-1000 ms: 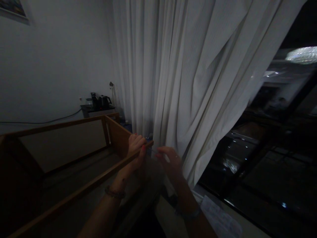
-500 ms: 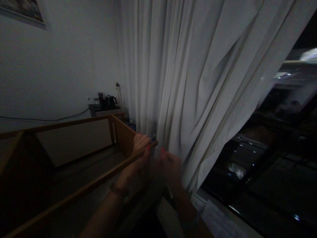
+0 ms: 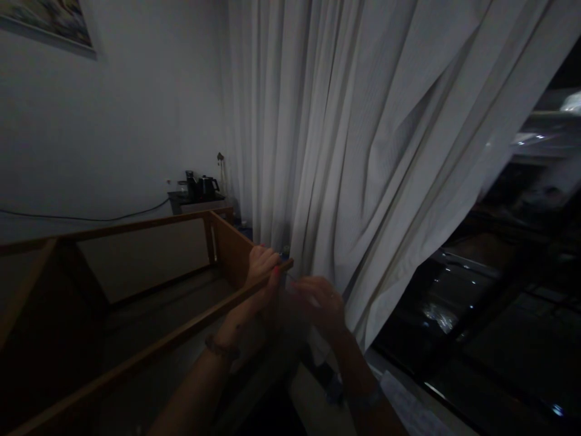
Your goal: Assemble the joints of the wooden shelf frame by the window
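Note:
A large wooden furniture frame (image 3: 177,341) lies on its side at the left, with its long rail running towards me. Around the far right corner of that rail my left hand (image 3: 264,260) is closed, fingers over the top and thumb along the near side. Just right of the corner, my right hand (image 3: 320,301) has its fingers bent together, slightly blurred. A thin metal rod (image 3: 289,276), perhaps a hex key, runs from the rail's end to those fingertips. Dimness hides its exact shape and where it meets the wood.
White curtains (image 3: 327,151) hang close behind my hands. A dark window (image 3: 476,303) is at the right. Beyond the frame, a small table (image 3: 177,198) bears a black kettle (image 3: 207,185). Papers (image 3: 408,399) lie at lower right, and a cable (image 3: 109,218) runs along the wall.
My right hand has turned, its fingers going from a tight pinch to a flatter, more stretched hold. My left hand stays on the corner. The whole view has shifted slightly.

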A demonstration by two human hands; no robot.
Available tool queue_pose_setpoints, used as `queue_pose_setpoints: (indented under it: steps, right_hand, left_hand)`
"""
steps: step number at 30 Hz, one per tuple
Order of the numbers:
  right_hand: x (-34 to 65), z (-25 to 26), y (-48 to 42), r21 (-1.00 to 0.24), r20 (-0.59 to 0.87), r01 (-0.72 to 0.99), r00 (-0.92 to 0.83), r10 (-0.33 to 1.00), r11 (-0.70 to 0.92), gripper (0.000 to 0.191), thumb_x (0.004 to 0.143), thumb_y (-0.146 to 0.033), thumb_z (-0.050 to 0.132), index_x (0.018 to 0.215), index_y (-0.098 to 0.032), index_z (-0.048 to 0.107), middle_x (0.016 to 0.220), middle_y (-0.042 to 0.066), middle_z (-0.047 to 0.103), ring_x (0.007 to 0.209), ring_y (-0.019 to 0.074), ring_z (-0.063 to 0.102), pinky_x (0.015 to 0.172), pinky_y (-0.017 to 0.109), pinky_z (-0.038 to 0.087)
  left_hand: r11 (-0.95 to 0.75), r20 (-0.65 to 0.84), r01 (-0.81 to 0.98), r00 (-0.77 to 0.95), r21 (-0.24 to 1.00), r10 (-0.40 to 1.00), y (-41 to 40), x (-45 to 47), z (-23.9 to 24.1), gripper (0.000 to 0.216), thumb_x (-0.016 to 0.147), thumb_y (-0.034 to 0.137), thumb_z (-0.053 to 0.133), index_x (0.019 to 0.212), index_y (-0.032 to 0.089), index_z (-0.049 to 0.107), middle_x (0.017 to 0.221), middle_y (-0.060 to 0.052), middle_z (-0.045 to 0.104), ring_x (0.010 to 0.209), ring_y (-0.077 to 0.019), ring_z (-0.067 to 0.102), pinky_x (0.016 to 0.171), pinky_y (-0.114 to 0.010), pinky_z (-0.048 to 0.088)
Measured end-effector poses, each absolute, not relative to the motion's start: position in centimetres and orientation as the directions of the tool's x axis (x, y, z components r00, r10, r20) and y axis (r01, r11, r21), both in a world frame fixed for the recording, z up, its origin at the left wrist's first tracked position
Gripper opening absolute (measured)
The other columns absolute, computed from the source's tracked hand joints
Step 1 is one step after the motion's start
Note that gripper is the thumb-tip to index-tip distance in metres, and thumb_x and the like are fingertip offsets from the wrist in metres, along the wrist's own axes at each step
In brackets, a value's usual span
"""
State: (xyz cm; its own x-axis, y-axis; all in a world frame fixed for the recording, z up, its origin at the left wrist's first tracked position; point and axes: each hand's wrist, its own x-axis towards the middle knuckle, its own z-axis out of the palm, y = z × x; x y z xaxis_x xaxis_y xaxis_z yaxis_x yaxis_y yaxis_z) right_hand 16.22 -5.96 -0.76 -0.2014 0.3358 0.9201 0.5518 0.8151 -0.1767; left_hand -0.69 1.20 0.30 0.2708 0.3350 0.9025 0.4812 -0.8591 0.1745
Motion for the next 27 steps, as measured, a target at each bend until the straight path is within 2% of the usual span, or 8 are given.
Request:
queue_pose_setpoints:
  steps: [4, 6, 8, 11, 14, 17, 21, 27]
  right_hand:
    - [17.4, -0.9, -6.0, -0.064, 0.888, 0.549, -0.350, 0.298, 0.834, 0.039, 0.093, -0.024, 0.061, 0.132, -0.025, 0.056, 0.109, 0.007, 0.070, 0.100, 0.0169, 0.066, 0.086, 0.030, 0.057]
    - [17.4, -1.0, -5.8, -0.049, 0.899, 0.541, -0.343, 0.274, 0.840, 0.040, 0.093, -0.020, 0.062, 0.133, -0.025, 0.056, 0.109, 0.007, 0.071, 0.100, 0.0162, 0.067, 0.085, 0.029, 0.057]
    - [17.0, -1.1, -5.6, -0.077, 0.924, 0.527, -0.282, 0.259, 0.846, 0.034, 0.092, -0.019, 0.063, 0.125, -0.025, 0.062, 0.102, 0.005, 0.073, 0.092, 0.0152, 0.069, 0.080, 0.027, 0.057]
    - [15.5, -1.1, -5.5, -0.248, 0.942, 0.486, -0.080, 0.325, 0.838, 0.013, 0.093, -0.025, 0.061, 0.100, -0.024, 0.073, 0.085, 0.002, 0.074, 0.076, 0.0143, 0.069, 0.070, 0.025, 0.056]
    - [13.8, -1.0, -5.8, -0.513, 0.854, 0.411, 0.152, 0.498, 0.754, 0.025, 0.095, -0.034, 0.058, 0.079, -0.022, 0.072, 0.070, 0.000, 0.071, 0.064, 0.0142, 0.066, 0.061, 0.024, 0.053]
    - [12.7, -0.9, -6.3, -0.675, 0.737, 0.330, 0.276, 0.616, 0.660, 0.030, 0.093, -0.040, 0.058, 0.074, -0.020, 0.070, 0.063, 0.000, 0.066, 0.058, 0.0141, 0.063, 0.057, 0.024, 0.049]
    - [12.8, -1.2, -6.2, -0.728, 0.685, 0.285, 0.339, 0.645, 0.624, 0.033, 0.091, -0.045, 0.059, 0.073, -0.019, 0.070, 0.065, 0.001, 0.067, 0.061, 0.0153, 0.062, 0.057, 0.025, 0.048]
    - [13.3, -1.8, -5.8, -0.729, 0.684, 0.304, 0.354, 0.638, 0.613, 0.032, 0.088, -0.045, 0.062, 0.073, -0.019, 0.071, 0.066, 0.001, 0.069, 0.060, 0.0157, 0.062, 0.056, 0.025, 0.047]
  left_hand:
    - [-0.863, 0.902, 0.471, 0.266, 0.186, 0.340, 1.2, -0.7, 0.2, 0.044, 0.099, 0.042, 0.016, 0.071, 0.023, 0.042, 0.070, -0.003, 0.046, 0.076, -0.0224, 0.044, 0.079, -0.042, 0.038]
    - [-0.859, 0.896, 0.473, 0.268, 0.198, 0.354, 1.1, -0.7, 0.2, 0.045, 0.100, 0.044, 0.015, 0.070, 0.023, 0.043, 0.070, -0.003, 0.046, 0.076, -0.0226, 0.044, 0.079, -0.042, 0.038]
    - [-0.855, 0.897, 0.480, 0.265, 0.196, 0.354, 1.1, -0.7, 0.3, 0.047, 0.100, 0.045, 0.014, 0.070, 0.023, 0.042, 0.070, -0.003, 0.047, 0.077, -0.0226, 0.045, 0.081, -0.042, 0.038]
    - [-0.858, 0.904, 0.479, 0.258, 0.187, 0.342, 1.2, -0.6, 0.2, 0.048, 0.100, 0.046, 0.012, 0.070, 0.023, 0.042, 0.070, -0.003, 0.046, 0.076, -0.0223, 0.045, 0.083, -0.042, 0.038]
    - [-0.848, 0.899, 0.491, 0.254, 0.198, 0.357, 1.4, -0.5, 0.0, 0.047, 0.100, 0.045, 0.012, 0.070, 0.023, 0.041, 0.070, -0.003, 0.046, 0.076, -0.0220, 0.045, 0.085, -0.042, 0.039]
    - [-0.834, 0.879, 0.506, 0.269, 0.219, 0.394, 1.3, -0.6, 0.0, 0.044, 0.099, 0.042, 0.014, 0.071, 0.022, 0.042, 0.072, -0.003, 0.047, 0.078, -0.0218, 0.045, 0.089, -0.043, 0.039]
    - [-0.835, 0.844, 0.493, 0.316, 0.245, 0.434, 0.6, -0.8, 0.7, 0.035, 0.097, 0.036, 0.022, 0.070, 0.023, 0.040, 0.072, -0.003, 0.047, 0.080, -0.0220, 0.045, 0.091, -0.043, 0.039]
    - [-0.841, 0.835, 0.475, 0.328, 0.259, 0.443, -0.3, -1.0, 1.5, 0.030, 0.095, 0.031, 0.026, 0.071, 0.023, 0.041, 0.072, -0.002, 0.046, 0.081, -0.0216, 0.045, 0.096, -0.044, 0.038]
